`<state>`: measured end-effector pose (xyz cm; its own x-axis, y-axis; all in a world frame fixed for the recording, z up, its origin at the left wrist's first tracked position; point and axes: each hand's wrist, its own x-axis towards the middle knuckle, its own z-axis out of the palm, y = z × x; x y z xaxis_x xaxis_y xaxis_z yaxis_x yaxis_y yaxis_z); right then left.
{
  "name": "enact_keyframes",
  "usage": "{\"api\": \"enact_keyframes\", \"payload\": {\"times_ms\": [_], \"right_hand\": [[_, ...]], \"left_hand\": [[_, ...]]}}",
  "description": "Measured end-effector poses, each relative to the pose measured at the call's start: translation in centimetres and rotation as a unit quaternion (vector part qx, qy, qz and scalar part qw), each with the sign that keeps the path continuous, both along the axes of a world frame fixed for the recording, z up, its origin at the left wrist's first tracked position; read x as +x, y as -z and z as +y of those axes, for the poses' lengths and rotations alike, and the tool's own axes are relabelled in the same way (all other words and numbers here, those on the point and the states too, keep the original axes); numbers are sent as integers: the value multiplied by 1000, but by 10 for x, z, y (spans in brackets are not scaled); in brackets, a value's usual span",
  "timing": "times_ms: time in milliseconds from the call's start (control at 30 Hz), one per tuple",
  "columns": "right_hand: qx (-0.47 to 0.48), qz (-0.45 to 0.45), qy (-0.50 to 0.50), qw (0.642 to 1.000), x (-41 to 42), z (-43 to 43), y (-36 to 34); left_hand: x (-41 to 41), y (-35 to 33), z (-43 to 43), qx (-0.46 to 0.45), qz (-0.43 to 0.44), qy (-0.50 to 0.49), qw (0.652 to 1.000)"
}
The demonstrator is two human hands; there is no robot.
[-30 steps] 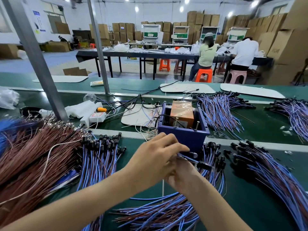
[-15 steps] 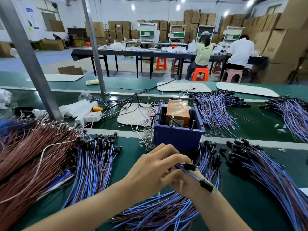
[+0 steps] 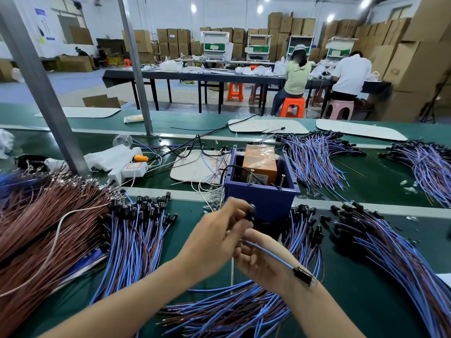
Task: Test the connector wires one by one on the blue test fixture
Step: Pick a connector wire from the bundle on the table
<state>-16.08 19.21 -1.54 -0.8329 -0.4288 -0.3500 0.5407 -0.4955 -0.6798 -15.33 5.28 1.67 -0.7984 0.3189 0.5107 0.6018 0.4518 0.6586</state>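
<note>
The blue test fixture (image 3: 263,201), an open box with an orange block (image 3: 260,161) inside, stands on the green bench just beyond my hands. My left hand (image 3: 214,237) pinches a black connector (image 3: 250,212) in front of the fixture's near wall. My right hand (image 3: 261,262) lies below it, fingers curled round a blue connector wire (image 3: 271,254) that runs right to a second black connector (image 3: 303,275) over my wrist. Whether both connectors belong to one wire I cannot tell.
Bundles of blue and brown connector wires lie at left (image 3: 131,240), near front (image 3: 227,311), right (image 3: 390,252) and behind the fixture (image 3: 314,157). Brown wires (image 3: 36,228) heap at far left. A metal post (image 3: 41,89) rises at left; a white power strip (image 3: 129,170) sits behind.
My left hand has lifted a black connector up toward the fixture's front. The wire's other connector has slid down and right over my right wrist.
</note>
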Motion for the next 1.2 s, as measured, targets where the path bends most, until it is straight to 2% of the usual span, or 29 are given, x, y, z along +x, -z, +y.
{"api": "enact_keyframes", "payload": {"times_ms": [133,267,367,500,567,600,667,700,767,833,900,1000,1100,1200], "right_hand": [[-8,-74,20,997,2,-2,-11],[-34,-75,18,996,3,-1,-15],[-57,-81,24,995,2,5,-13],[-88,-64,25,994,5,19,-17],[-98,-40,28,994,6,23,-23],[-104,-26,25,994,6,24,-25],[-112,-1,16,994,3,24,-32],[-113,9,16,993,1,24,-36],[-133,31,12,991,-2,25,-40],[-145,46,19,988,-6,31,-43],[-158,50,31,986,-7,41,-43],[-190,38,73,978,-9,61,-41],[-224,-6,174,959,-15,77,-36],[-254,-13,258,932,-20,86,-31]], "left_hand": [[-15,-1,-13,129,-109,-49,984],[-39,-9,-37,223,-140,-125,957],[-61,-7,-70,178,-128,-234,947],[-76,0,-107,60,-223,-329,916],[-68,0,-109,-1,-209,-367,906],[-60,0,-104,-29,-171,-354,919],[-42,0,-86,-74,-148,-218,962],[-30,-1,-72,-90,-181,-124,971],[-12,-1,-47,-140,-243,4,960],[-6,5,-31,-174,-217,35,960],[-6,6,-27,-148,-208,31,966],[-9,6,-33,-66,-278,66,956],[-6,3,-38,-51,-305,109,945],[-5,5,-48,-33,-342,105,933]]}}
